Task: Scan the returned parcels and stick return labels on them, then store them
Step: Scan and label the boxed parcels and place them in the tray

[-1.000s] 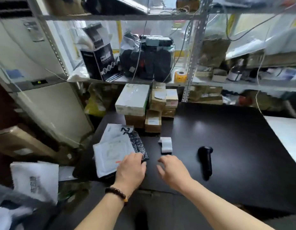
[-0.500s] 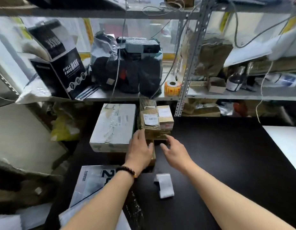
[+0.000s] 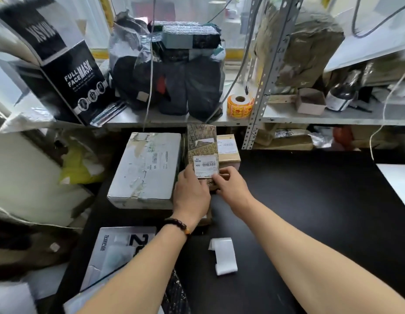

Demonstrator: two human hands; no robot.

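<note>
Head view, left hand [image 3: 191,196] and right hand [image 3: 232,190] outstretched, fingers [image 3: 227,171] curled round patterned parcel [image 3: 201,146]

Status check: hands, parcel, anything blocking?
Left hand and right hand both grip the patterned parcel at its near end. Parcel already carries a barcode label. Tight fit between grey box and small carton.

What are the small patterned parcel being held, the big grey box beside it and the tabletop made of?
Small parcel: seemingly brown printed cardboard, matt, with a white paper label. Grey box: probably cardboard wrapped in glossy tape, wrinkled and peeling. Table: smooth black top, faintly shiny; laminate or painted wood, cannot tell.
</note>
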